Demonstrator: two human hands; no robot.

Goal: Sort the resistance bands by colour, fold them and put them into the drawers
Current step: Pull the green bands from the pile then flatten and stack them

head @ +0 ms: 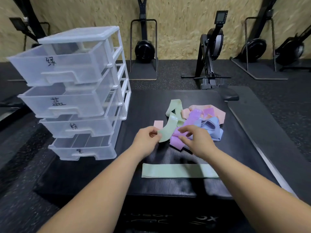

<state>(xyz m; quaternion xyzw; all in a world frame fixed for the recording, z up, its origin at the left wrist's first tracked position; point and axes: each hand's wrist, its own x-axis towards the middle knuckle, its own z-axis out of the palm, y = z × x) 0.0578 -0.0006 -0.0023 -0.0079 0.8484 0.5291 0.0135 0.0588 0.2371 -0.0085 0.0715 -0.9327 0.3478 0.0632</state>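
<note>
A tangled pile of resistance bands lies on the black padded box (pixel 168 187): green (pixel 175 107), pink (pixel 217 113), purple (pixel 193 117) and blue (pixel 213 130). My left hand (pixel 148 138) pinches the near end of a green band (pixel 167 130) that trails back into the pile. Fingers spread, my right hand (pixel 196 140) hovers over the purple bands (pixel 176 142); I cannot tell whether it touches them. One green band (pixel 178 170) lies flat and straight near me. A white drawer tower (pixel 117 68) stands at the left with four labelled drawers pulled open.
A small pink piece (pixel 158 123) lies just left of the pile. Rowing machines (pixel 212 52) and black stands (pixel 144 49) line the chipboard wall behind. Dark rubber floor surrounds the box, and a grey platform edge (pixel 262 148) runs along the right.
</note>
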